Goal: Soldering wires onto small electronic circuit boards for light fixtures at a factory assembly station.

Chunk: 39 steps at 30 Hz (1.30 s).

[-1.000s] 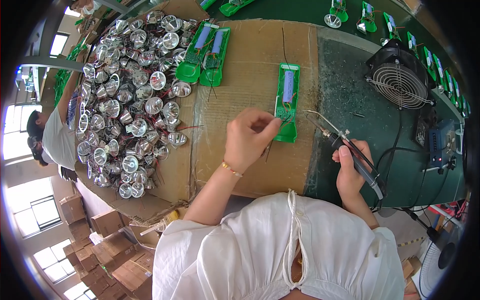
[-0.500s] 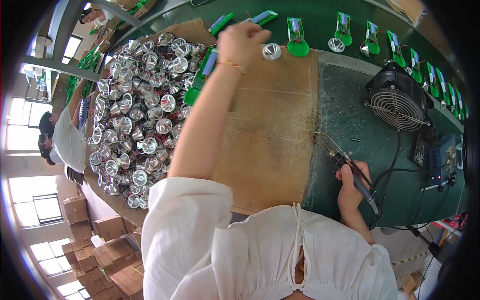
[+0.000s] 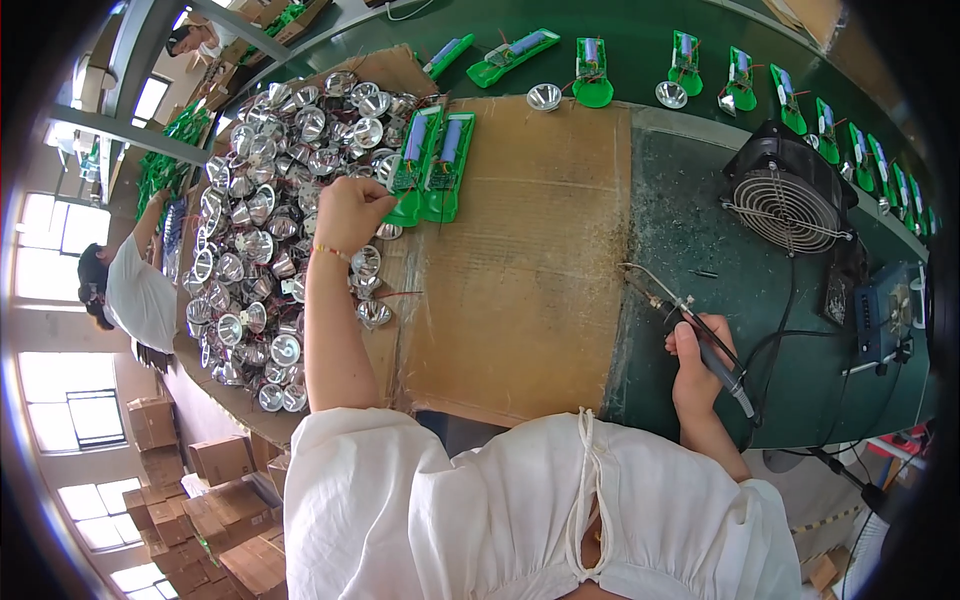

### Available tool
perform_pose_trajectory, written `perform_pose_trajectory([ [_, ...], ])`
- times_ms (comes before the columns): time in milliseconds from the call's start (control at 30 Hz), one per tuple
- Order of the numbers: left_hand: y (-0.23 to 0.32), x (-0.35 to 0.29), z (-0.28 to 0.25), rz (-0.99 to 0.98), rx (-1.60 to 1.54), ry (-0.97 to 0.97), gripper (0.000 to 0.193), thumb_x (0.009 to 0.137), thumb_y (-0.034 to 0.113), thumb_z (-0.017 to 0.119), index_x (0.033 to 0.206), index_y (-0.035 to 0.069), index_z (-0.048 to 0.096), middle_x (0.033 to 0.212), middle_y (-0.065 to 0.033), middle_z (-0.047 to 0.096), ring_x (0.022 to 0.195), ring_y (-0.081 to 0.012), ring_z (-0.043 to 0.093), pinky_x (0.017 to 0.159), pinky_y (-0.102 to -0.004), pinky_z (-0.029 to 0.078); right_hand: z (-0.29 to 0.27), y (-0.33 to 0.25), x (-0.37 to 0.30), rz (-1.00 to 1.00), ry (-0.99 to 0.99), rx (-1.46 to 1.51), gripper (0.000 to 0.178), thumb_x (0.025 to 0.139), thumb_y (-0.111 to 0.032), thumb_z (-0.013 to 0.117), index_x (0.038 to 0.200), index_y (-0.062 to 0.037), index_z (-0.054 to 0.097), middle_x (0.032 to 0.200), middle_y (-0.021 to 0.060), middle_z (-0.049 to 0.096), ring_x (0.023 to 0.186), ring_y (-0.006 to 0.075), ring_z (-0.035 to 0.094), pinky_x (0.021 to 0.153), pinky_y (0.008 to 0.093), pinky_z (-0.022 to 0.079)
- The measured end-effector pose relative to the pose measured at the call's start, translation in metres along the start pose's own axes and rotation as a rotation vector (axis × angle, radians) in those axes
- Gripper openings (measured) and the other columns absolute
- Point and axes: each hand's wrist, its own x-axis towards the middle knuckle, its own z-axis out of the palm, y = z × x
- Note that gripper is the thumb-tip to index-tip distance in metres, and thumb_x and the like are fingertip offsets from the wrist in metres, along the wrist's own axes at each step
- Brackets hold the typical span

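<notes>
My left hand is over the right edge of the reflector pile, thumb and fingertips pressed together; anything between them is hidden. Beside its fingertips lies a green plastic housing with a purple battery cell and a circuit board. A second such housing lies right against it on the cardboard. Shiny lamp reflectors with red wires fill the heap under and around this hand. At the right, my right hand grips a soldering iron, whose tip and thin curved metal tube point up and left over the green mat.
A brown cardboard sheet covers the bench's middle. Green housings stand in a curved row along the far side, several with reflectors beside them. A black fan and a blue control box with cables sit right. Another person works at far left.
My left hand has come back from the far row, moving left and toward me to the reflector pile. Two housings now show side by side. My right hand stays with the soldering iron.
</notes>
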Motion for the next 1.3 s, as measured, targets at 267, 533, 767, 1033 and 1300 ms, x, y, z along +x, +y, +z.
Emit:
perform_pose_trajectory([
  [267, 0.07, -0.105, 0.076, 0.177, -0.371, 0.051, 0.006, 0.07, 0.008, 0.064, 0.072, 0.002, 0.066, 0.072, -0.0145, 0.064, 0.064, -0.0292, 0.063, 0.06, -0.0354, 0.051, 0.0, 0.0, 0.001, -0.075, 0.054, -0.03, 0.014, 0.084, -0.011, 0.06, 0.088, 0.0017, 0.054, 0.071, 0.006, 0.057, 0.061, 0.01, 0.055, 0.058, 0.0224, 0.048],
  [533, 0.071, -0.134, 0.085, 0.183, -0.321, 0.034, 0.013, 0.073, 0.018, 0.07, 0.076, 0.006, 0.068, 0.071, -0.0091, 0.062, 0.061, -0.0239, 0.059, 0.055, -0.0319, 0.047, -0.007, 0.001, -0.003, -0.116, 0.029, -0.051, 0.014, 0.085, -0.01, 0.058, 0.091, 0.0024, 0.054, 0.072, 0.0072, 0.057, 0.059, 0.0104, 0.054, 0.056, 0.0218, 0.046],
  [767, -0.012, -0.122, 0.057, 0.162, 0.51, 0.418, 0.009, 0.069, 0.014, 0.066, 0.078, 0.011, 0.066, 0.093, -0.0044, 0.06, 0.095, -0.0277, 0.055, 0.088, -0.0418, 0.036, -0.003, -0.002, -0.006, -0.125, 0.009, -0.035, 0.013, 0.085, -0.009, 0.058, 0.091, 0.0025, 0.054, 0.073, 0.0071, 0.056, 0.06, 0.0104, 0.054, 0.056, 0.0219, 0.046],
  [1033, 0.046, -0.133, 0.062, -0.017, -0.485, -0.064, 0.01, 0.078, 0.011, 0.064, 0.079, 0.002, 0.067, 0.068, -0.0076, 0.065, 0.065, -0.0203, 0.063, 0.061, -0.031, 0.048, -0.001, -0.014, -0.019, -0.143, -0.108, 0.025, 0.013, 0.081, -0.006, 0.06, 0.086, 0.0019, 0.051, 0.071, 0.0071, 0.055, 0.061, 0.0106, 0.053, 0.056, 0.0232, 0.044],
  [1300, 0.089, -0.137, 0.094, 0.067, -0.606, -0.16, 0.01, 0.076, 0.012, 0.068, 0.077, 0.002, 0.066, 0.063, -0.0077, 0.062, 0.055, -0.0188, 0.059, 0.053, -0.03, 0.045, 0.009, -0.015, -0.024, -0.197, -0.276, -0.149, 0.013, 0.08, -0.006, 0.061, 0.082, 0.0015, 0.05, 0.064, 0.0078, 0.056, 0.062, 0.0117, 0.051, 0.057, 0.0242, 0.042],
])
